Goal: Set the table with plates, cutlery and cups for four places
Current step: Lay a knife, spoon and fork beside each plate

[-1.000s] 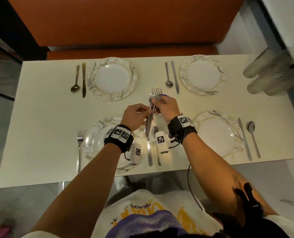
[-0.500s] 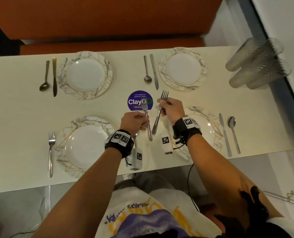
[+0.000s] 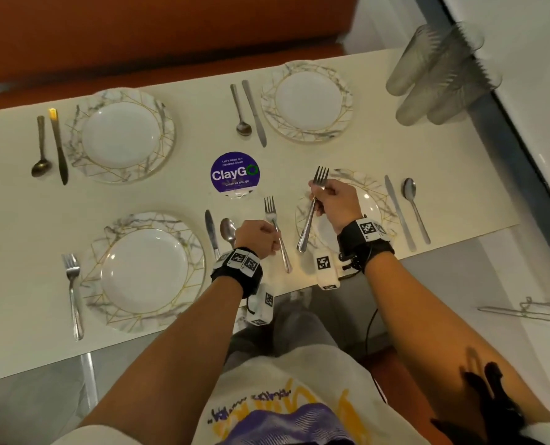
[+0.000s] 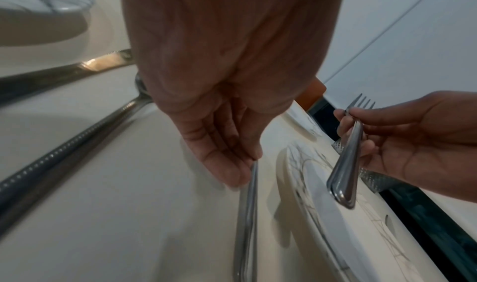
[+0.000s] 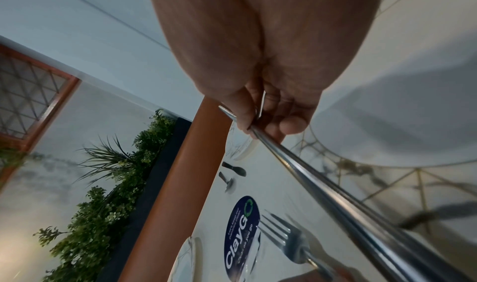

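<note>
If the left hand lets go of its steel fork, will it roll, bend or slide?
The thin shiny steel fork in the left hand looks rigid, so bending seems unlikely. Its flat handle probably will not roll. On the smooth cream table it may slide.

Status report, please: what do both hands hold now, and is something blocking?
Left hand grips fork, beside near-right plate. Right hand holds second fork over that plate. Nothing blocking.

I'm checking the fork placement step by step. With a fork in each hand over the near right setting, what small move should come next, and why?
Probably lower the left hand and let its fork lie flat on the table just left of the near right plate. That fork already points away from the person beside the plate, which has a knife and spoon but no fork.
</note>
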### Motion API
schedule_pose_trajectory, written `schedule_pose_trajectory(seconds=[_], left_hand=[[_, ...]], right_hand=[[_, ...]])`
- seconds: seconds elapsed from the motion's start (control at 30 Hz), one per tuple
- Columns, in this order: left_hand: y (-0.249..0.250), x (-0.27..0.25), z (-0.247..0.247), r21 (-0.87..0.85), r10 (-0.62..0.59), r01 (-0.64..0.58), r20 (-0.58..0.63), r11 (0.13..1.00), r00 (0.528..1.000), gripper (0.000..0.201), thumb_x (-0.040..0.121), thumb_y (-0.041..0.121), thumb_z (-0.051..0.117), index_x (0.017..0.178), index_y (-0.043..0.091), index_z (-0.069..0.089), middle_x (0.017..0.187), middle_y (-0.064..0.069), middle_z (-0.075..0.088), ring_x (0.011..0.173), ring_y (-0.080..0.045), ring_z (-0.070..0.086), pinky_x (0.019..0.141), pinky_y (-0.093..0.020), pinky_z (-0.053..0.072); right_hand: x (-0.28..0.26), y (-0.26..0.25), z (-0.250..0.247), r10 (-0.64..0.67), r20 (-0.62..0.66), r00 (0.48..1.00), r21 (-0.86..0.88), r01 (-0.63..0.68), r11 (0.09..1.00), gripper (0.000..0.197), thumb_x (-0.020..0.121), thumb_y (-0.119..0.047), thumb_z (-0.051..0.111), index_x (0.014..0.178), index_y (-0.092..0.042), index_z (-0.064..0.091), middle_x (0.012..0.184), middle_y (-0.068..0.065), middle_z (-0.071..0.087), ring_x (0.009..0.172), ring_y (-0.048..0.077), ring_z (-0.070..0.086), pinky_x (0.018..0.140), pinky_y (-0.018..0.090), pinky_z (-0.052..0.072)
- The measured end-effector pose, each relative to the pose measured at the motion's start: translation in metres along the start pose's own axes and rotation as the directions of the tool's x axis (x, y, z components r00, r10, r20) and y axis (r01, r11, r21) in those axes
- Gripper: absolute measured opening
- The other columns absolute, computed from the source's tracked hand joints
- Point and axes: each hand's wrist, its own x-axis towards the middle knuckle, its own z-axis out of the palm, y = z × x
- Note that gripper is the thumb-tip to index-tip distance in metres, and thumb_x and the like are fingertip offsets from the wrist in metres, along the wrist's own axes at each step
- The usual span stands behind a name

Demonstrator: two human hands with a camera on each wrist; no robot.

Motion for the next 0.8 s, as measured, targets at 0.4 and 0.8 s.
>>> schedule_pose_trajectory(seconds=[0.4, 0.8], left_hand=[[0.014, -0.003, 0.03, 0.067, -0.076, 0.087, -0.151, 0.994, 0.986, 0.01, 0.091, -0.006, 0.069, 0.088, -0.005, 0.078, 0.077, -0.015, 0.077, 0.067, -0.025, 0.075, 0.06, -0.029, 0.064], [0.011, -0.01, 0.037, 0.044, -0.087, 0.098, -0.203, 0.994, 0.975, 0.007, 0.09, -0.003, 0.073, 0.086, -0.001, 0.078, 0.08, -0.015, 0.078, 0.076, -0.027, 0.078, 0.068, -0.032, 0.066]], right_hand=[[0.033, -0.009, -0.032, -0.024, 0.122, 0.992, -0.064, 0.032, 0.997, 0.01, 0.094, -0.013, 0.065, 0.099, -0.009, 0.073, 0.075, 0.006, 0.068, 0.057, 0.018, 0.057, 0.06, 0.035, 0.049], [0.043, -0.008, -0.04, -0.002, 0.195, 0.981, -0.077, 0.018, 0.997, 0.015, 0.094, -0.015, 0.065, 0.105, -0.006, 0.073, 0.077, 0.006, 0.069, 0.059, 0.018, 0.057, 0.055, 0.03, 0.049]])
